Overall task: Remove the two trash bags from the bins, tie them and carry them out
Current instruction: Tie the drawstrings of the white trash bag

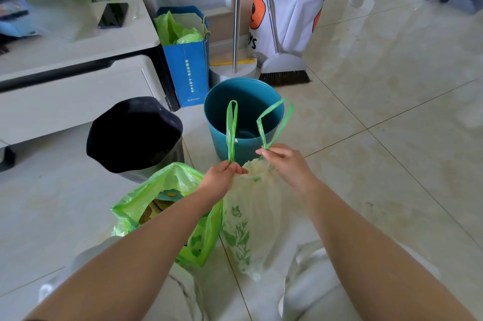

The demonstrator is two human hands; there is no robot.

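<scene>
A white trash bag point(248, 218) with green leaf print hangs in front of me, its mouth gathered. My left hand point(222, 176) pinches one green drawstring loop point(231, 129), and my right hand point(285, 163) pinches the other drawstring loop point(274, 122); both loops stand up above the hands. To the left, a green trash bag point(146, 197) sits open on the floor with rubbish inside, partly behind my left forearm. The teal bin point(222, 137) stands just beyond the hands with no bag in it. A dark bin point(136, 135) stands to its left.
A blue paper bag point(188, 72) with green plastic inside stands behind the bins, beside a white cabinet point(78, 90). A broom point(285, 69), a metal pole on a round base point(236, 19) and a white laundry basket point(295, 12) stand farther back. Tiled floor spreads to the right.
</scene>
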